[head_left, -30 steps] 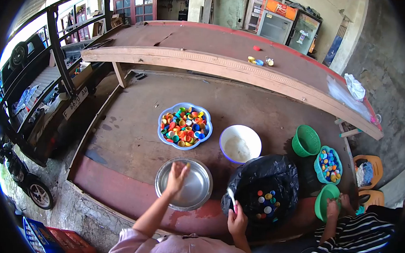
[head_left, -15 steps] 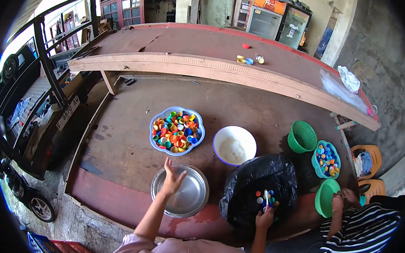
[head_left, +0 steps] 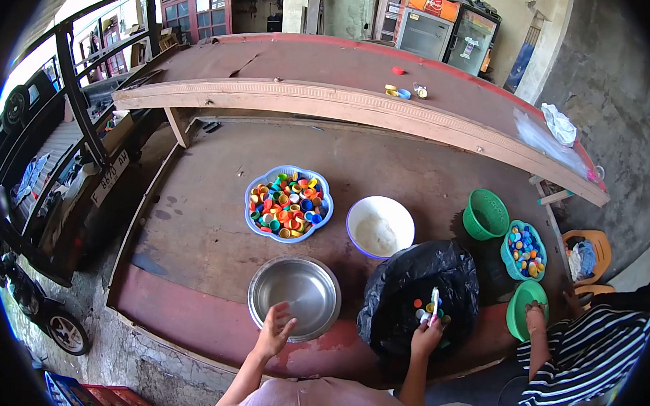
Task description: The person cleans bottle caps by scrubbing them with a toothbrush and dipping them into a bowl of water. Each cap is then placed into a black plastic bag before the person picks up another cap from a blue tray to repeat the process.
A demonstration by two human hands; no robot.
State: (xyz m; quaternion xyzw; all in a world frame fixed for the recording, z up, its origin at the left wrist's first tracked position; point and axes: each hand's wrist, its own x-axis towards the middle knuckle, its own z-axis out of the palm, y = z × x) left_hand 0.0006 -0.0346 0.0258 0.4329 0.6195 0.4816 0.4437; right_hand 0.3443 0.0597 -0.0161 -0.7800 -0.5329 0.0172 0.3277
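Brush [head_left: 435,300], tip and long axis forward, in grip of right hand [head_left: 426,338], left hand [head_left: 273,334] empty, loosely uncurled.

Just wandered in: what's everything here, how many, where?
Table: 1, brown, centre
Raised shelf: 1, brown, rear
Larger basket: 1, blue, table left
Smaller basket: 1, turquoise, table right
Bowl: 1, white, table middle
Metal basin: 1, silver, front
Bag: 1, black, front right
Caps: many, mixed, in baskets and bag
Tub: 1, green, rear right
Co-worker: 1, striped top, right
Plastic basin: 1, green, near co-worker
Fridges: 2, grey and black, background
Vehicle: 1, black, left
Motorbike: 1, black, left
Brush: 1, white and pink, right hand
Left hand: 1, at metal basin
Right hand: 1, over bag
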